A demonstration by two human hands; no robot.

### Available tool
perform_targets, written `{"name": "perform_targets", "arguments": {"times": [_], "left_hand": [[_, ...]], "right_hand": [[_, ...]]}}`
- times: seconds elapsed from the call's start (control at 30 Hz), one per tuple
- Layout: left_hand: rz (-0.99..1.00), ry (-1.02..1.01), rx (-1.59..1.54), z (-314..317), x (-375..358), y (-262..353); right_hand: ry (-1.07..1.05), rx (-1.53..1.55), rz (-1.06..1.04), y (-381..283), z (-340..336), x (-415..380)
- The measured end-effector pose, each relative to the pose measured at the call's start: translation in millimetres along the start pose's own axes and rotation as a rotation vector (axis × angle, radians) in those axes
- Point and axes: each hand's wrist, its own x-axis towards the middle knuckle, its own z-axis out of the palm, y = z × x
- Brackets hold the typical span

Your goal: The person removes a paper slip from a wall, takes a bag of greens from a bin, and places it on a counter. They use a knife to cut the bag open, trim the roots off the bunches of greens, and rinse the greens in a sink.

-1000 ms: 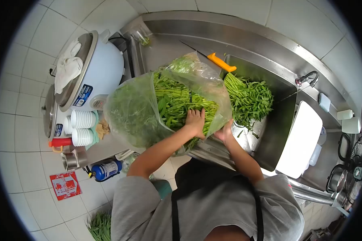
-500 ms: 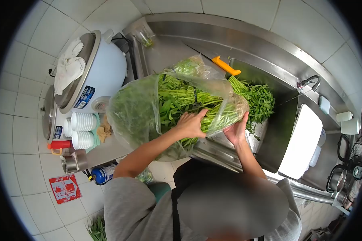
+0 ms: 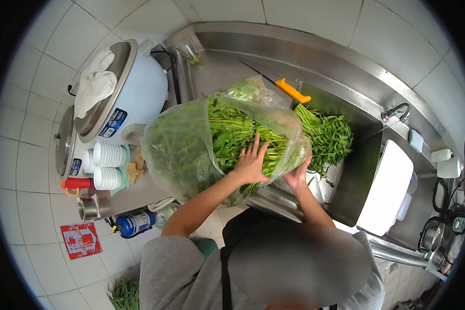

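A large clear plastic bag point(image 3: 175, 150) lies on its side across the counter's edge, its opening showing a bunch of long-stemmed leafy greens point(image 3: 227, 124) with a dark tie around the stems. My left hand point(image 3: 250, 163) rests on the stems with its fingers spread. At the stem end, my right hand point(image 3: 296, 175) has hold of the bag's side; some of its fingers are hidden beneath the plastic. Just beyond, loose leafy greens point(image 3: 328, 134) lie in the sink. An orange-handled knife point(image 3: 292, 91) lies on the steel behind the bag.
The steel sink point(image 3: 349, 181) has a faucet point(image 3: 396, 111) at the back and a white board point(image 3: 387, 188) on its right. To the left stand a big rice cooker point(image 3: 139, 88) and stacked white cups point(image 3: 108, 166). A blue cylinder point(image 3: 135, 223) is below the counter.
My left hand has moved slightly right and up the stems, its fingers spreading wider. The bag's stem end and my right hand have shifted left and a little down.
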Motion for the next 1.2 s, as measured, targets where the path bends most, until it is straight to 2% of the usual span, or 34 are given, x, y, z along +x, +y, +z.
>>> {"name": "perform_targets", "arguments": {"times": [0.13,0.23,0.3,0.37,0.47,0.57,0.63,0.7,0.73,0.83,0.9,0.93,1.07,1.13,1.2], "left_hand": [[-0.110,-0.180,-0.047,-6,-8,11],[-0.062,-0.242,-0.066,-19,-1,1],[-0.014,-0.314,-0.183,-36,5,-4],[-0.128,-0.532,-0.223,-65,5,11],[-0.087,-0.156,-0.056,-19,-3,9],[-0.113,-0.080,-0.036,-14,-1,9],[-0.107,-0.127,-0.016,-30,2,13],[-0.117,-0.240,-0.015,-47,5,18],[-0.091,-0.145,0.034,-42,5,16],[-0.081,-0.082,0.035,-49,11,13],[-0.123,-0.119,-0.021,-61,20,9],[-0.138,-0.135,-0.059,-61,22,6],[-0.188,-0.152,-0.084,-60,21,-1],[-0.242,-0.209,-0.104,-92,12,6],[-0.201,-0.198,-0.061,-107,4,-5]], "right_hand": [[-0.056,0.047,-0.022,-3,6,-10],[-0.048,-0.007,-0.083,-4,24,-21],[-0.058,-0.013,-0.062,-8,33,-24],[-0.075,-0.030,-0.052,-9,32,-21],[-0.190,-0.039,0.010,-14,30,-18],[0.147,-0.462,-0.024,-29,23,-9],[0.326,-0.890,-0.635,-40,24,-4],[0.260,-1.199,-0.963,-46,47,-9],[0.356,-1.758,-1.109,-43,53,-5],[0.221,-2.039,-0.975,-36,84,-2],[0.135,-1.866,-1.029,-56,66,17],[0.189,-1.765,-1.014,-62,76,9],[0.211,-1.869,-1.109,-72,79,-11],[0.253,-1.907,-1.183,-66,64,-16],[0.227,-1.808,-1.108,-71,52,-3]]}}
